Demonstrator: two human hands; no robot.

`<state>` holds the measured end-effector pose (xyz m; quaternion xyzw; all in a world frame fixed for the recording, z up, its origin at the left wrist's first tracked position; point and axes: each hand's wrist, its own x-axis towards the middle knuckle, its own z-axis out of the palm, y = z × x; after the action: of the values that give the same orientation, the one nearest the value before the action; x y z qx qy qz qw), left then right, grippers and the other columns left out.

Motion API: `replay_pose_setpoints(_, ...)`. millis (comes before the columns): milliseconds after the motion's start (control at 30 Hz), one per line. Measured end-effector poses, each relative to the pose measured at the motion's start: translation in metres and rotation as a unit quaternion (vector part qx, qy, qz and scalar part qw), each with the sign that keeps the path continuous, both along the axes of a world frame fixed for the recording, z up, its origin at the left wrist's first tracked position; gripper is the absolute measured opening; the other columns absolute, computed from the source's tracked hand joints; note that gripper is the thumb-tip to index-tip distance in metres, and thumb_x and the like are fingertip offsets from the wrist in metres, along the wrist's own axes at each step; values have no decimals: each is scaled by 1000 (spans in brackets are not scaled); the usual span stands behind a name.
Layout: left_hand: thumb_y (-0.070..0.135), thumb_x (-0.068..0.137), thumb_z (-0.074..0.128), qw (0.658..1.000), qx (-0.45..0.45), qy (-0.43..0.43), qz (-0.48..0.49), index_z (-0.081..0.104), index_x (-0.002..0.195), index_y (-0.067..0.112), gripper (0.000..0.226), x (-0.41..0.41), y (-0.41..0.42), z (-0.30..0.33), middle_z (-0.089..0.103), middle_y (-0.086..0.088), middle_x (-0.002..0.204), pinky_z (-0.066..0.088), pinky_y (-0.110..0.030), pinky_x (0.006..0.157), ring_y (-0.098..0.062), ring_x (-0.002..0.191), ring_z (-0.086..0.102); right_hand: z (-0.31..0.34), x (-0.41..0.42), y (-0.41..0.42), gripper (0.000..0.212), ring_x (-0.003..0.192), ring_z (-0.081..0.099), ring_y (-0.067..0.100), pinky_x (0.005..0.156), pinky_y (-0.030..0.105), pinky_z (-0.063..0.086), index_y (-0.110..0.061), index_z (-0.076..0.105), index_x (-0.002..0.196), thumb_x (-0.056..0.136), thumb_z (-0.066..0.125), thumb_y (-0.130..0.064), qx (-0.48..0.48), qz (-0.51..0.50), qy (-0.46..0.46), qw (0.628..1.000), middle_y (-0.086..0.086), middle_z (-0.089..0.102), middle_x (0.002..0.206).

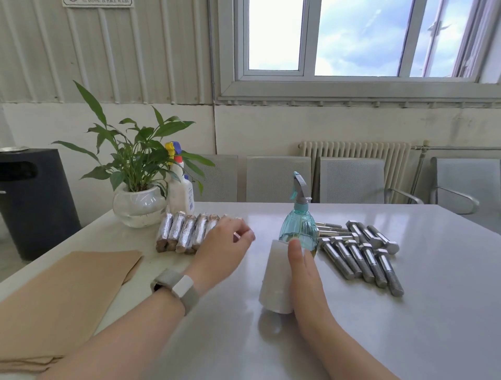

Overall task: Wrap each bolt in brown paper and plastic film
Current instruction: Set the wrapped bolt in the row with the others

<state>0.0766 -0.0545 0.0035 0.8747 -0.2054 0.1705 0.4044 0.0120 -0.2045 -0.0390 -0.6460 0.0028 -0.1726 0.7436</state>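
The left hand (221,245) hides the last wrapped bolts (187,233); its fingers (244,234) are blurred.

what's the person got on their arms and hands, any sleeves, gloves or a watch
Both forearms are bare: no sleeves show and neither hand is gloved. The left hand has a band on its wrist, a pale grey woven strap with a lighter rectangular clasp. The right hand and its wrist wear nothing visible.

No text can be read. A white sign (98,2) high on the ribbed wall carries a line of dark print, cut off and too blurred; the blue label on the white bottle (181,190) is likewise illegible.
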Motion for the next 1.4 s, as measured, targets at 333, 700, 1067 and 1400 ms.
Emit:
replay_pose_setpoints(333,26,95,53,997,57,35,-34,73,103,30,22,-63,8,-43,56,23,111,46,-21,84,4,90,58,0,-8,12,52,83,61,-13,64,7,47,-36,52,108,75,49,-76,-94,-1,-50,994,-35,60,89)
replay_pose_setpoints(700,33,93,59,997,67,33,-3,69,113,32,22,-60,12,-44,54,26,117,48,-22,79,8,88,59,-2,-3,5,47,83,65,1,64,18,52,-31,53,114,81,46,-64,-71,4,-47,996,-2,64,103)
replay_pose_setpoints(1067,31,86,67,998,48,37,-3,63,70,41,20,-64,13,-39,60,27,99,47,-22,71,4,81,61,0,-4,3,57,95,66,13,73,26,56,-26,54,115,77,43,-67,-62,2,-42,997,6,63,107)
replay_pose_setpoints(1400,32,83,69,997,71,32,0,60,64,40,23,-64,14,-39,62,27,93,45,-19,68,3,77,60,1,-6,5,53,98,66,35,85,53,56,-28,54,111,78,42,-68,-59,2,-24,998,14,64,107)
